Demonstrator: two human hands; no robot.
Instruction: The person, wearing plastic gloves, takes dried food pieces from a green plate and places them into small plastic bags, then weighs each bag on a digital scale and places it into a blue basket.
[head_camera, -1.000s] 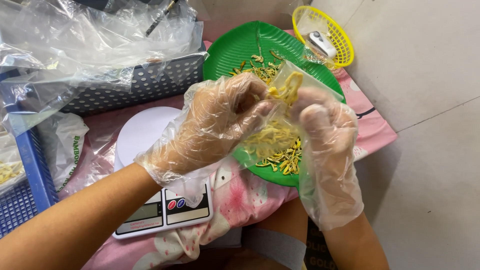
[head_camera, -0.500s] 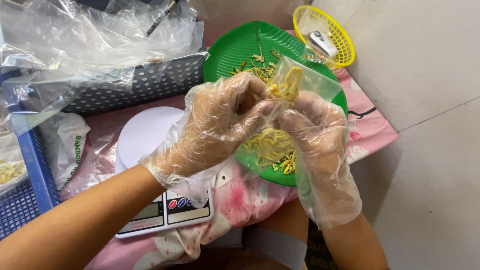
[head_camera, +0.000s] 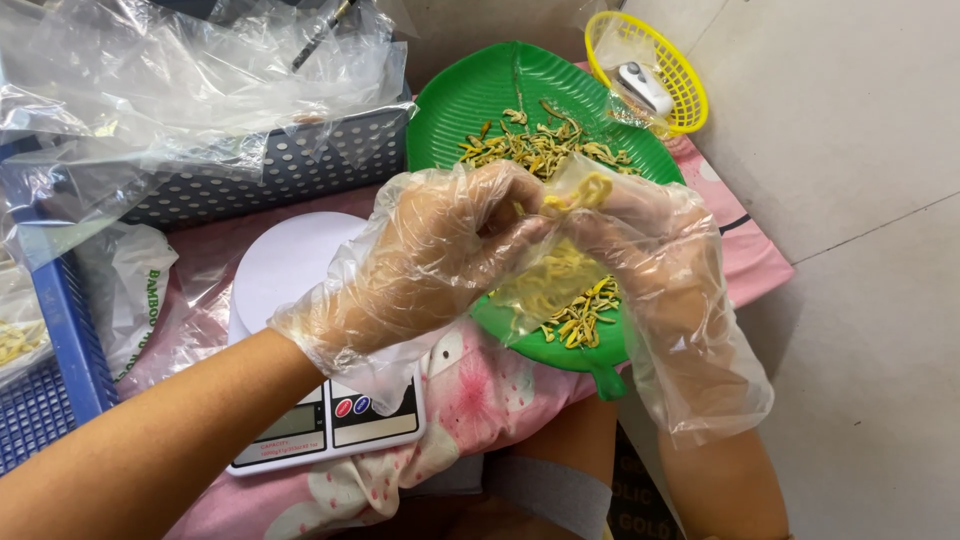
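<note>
Both my hands wear loose clear plastic gloves. My left hand (head_camera: 440, 255) and my right hand (head_camera: 650, 255) meet above a green leaf-shaped tray (head_camera: 480, 95). Together they pinch a small clear plastic bag (head_camera: 555, 275) with yellow dried strips inside; its top is gathered between my fingertips. More yellow-green dried strips (head_camera: 540, 148) lie loose on the tray, behind and under my hands.
A white kitchen scale (head_camera: 300, 420) sits on the pink cloth under my left wrist. A grey perforated basket (head_camera: 280, 170) full of clear plastic bags stands at the back left, a blue crate (head_camera: 60, 350) at the left edge. A yellow basket (head_camera: 665, 65) holds a small white device.
My right hand has moved up and closed in against the left, so both hands now pinch the top of the bag together.
</note>
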